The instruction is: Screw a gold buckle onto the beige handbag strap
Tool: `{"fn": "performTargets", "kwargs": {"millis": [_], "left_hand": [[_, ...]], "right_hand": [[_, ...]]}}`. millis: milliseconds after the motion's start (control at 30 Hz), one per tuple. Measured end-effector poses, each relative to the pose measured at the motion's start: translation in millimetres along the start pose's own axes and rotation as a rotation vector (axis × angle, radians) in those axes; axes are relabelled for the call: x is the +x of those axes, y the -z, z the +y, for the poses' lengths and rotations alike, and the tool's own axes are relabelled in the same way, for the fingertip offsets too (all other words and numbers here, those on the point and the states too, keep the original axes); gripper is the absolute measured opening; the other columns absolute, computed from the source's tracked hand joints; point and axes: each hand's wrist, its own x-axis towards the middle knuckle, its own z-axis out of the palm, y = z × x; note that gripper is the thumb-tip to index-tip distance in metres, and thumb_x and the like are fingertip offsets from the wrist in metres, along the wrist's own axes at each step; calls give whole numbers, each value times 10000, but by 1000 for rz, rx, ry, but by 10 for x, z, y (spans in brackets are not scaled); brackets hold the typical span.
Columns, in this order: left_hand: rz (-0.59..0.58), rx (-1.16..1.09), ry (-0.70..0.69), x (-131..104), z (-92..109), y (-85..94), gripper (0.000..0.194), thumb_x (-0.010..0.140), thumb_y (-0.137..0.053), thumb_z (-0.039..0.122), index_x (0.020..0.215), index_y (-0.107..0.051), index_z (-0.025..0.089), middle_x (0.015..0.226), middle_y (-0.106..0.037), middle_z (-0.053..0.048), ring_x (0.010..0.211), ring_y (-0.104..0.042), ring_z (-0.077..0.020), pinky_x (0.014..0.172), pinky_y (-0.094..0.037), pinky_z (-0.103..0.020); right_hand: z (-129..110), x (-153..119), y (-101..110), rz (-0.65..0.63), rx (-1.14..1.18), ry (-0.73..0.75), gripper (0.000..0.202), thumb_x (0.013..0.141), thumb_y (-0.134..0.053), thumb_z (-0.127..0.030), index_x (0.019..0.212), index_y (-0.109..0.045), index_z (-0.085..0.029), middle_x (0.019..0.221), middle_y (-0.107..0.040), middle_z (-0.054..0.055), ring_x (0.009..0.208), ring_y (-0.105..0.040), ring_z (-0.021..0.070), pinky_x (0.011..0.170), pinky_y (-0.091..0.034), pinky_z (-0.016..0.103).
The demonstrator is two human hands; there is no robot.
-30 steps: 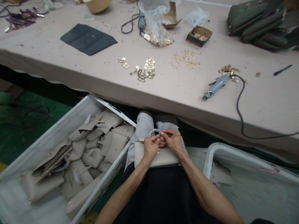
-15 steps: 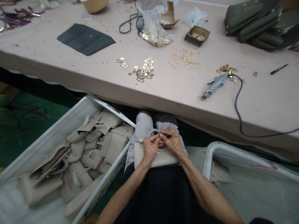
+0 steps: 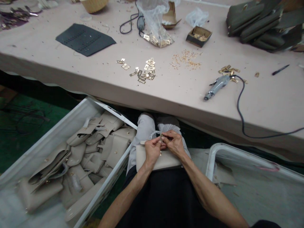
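A beige handbag [image 3: 167, 160] lies across my lap, its pale handle [image 3: 154, 133] curving up on the far side. Above the bag, my left hand [image 3: 152, 148] and my right hand [image 3: 175, 142] meet with fingers pinched together. Between their fingertips is a small gold metal plate [image 3: 161, 137], gripped from both sides. It looks like the rectangular plates on the table, and the fingers partly hide it. Just below the hands, a small gold fitting [image 3: 161, 153] shows on the bag's front.
Left stands a white bin [image 3: 114, 160] of beige bags; right, another white bin [image 3: 210, 161] holds a beige piece. On the table [image 3: 95, 76] are gold plates [image 3: 142, 76], scattered screws [image 3: 187, 60], a corded electric screwdriver [image 3: 216, 87], a small box [image 3: 199, 36] and dark green bags [image 3: 258, 25].
The view has shifted slightly, so the table's contents sit a little further left. Both hands stay at nearly the same spot, still pinching the gold plate.
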Motion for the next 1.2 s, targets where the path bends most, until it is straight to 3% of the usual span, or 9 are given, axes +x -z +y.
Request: {"fn": "performTargets", "kwargs": {"millis": [200, 400, 600, 967, 1033, 1200], "left_hand": [[-33, 39, -30, -25, 41, 3, 407, 805, -774, 341, 1137, -787, 107, 749, -804, -84, 657, -781, -224, 665, -696, -350], [-35, 100, -54, -108, 104, -30, 423, 830, -751, 372, 1128, -772, 71, 825, -817, -121, 646, -779, -225, 612, -669, -310], [30, 328, -231, -228, 112, -81, 425, 876, -698, 299, 1273, -726, 149, 988, -830, -116, 749, -795, -236, 683, -653, -298], [66, 574, -372, -224, 67, -82, 379, 910, -635, 315, 1247, -749, 183, 867, -812, -100, 713, -759, -238, 728, -610, -324], [57, 579, -364, -220, 62, -79, 371, 911, -629, 317, 1232, -755, 179, 849, -807, -102, 719, -756, -242, 734, -611, -326], [24, 530, -317, -204, 42, -72, 351, 859, -684, 316, 1174, -779, 193, 861, -804, -109, 783, -756, -271, 771, -625, -353]], "right_hand": [[17, 60, 33, -6, 12, -86, 156, 811, -763, -354, 903, -817, -240, 891, -759, 62, 814, -696, 227, 728, -558, 337], [-40, 192, 107, -205, 218, -269, 205, 770, -802, -414, 876, -816, -239, 764, -742, 36, 659, -677, 212, 606, -556, 324], [-38, 223, 75, -174, 184, -169, 183, 791, -786, -409, 839, -818, -235, 777, -745, 47, 707, -672, 216, 628, -529, 317], [20, 206, 105, -183, 140, -110, 184, 821, -781, -416, 878, -825, -246, 845, -746, 61, 746, -661, 214, 623, -511, 305], [-22, 235, 163, -254, 129, -98, 220, 839, -761, -436, 919, -833, -244, 854, -735, 69, 733, -647, 208, 611, -502, 301], [-124, 422, 411, -577, 92, -10, 304, 826, -763, -419, 1054, -832, -230, 895, -731, 63, 813, -655, 216, 691, -533, 305]]}}
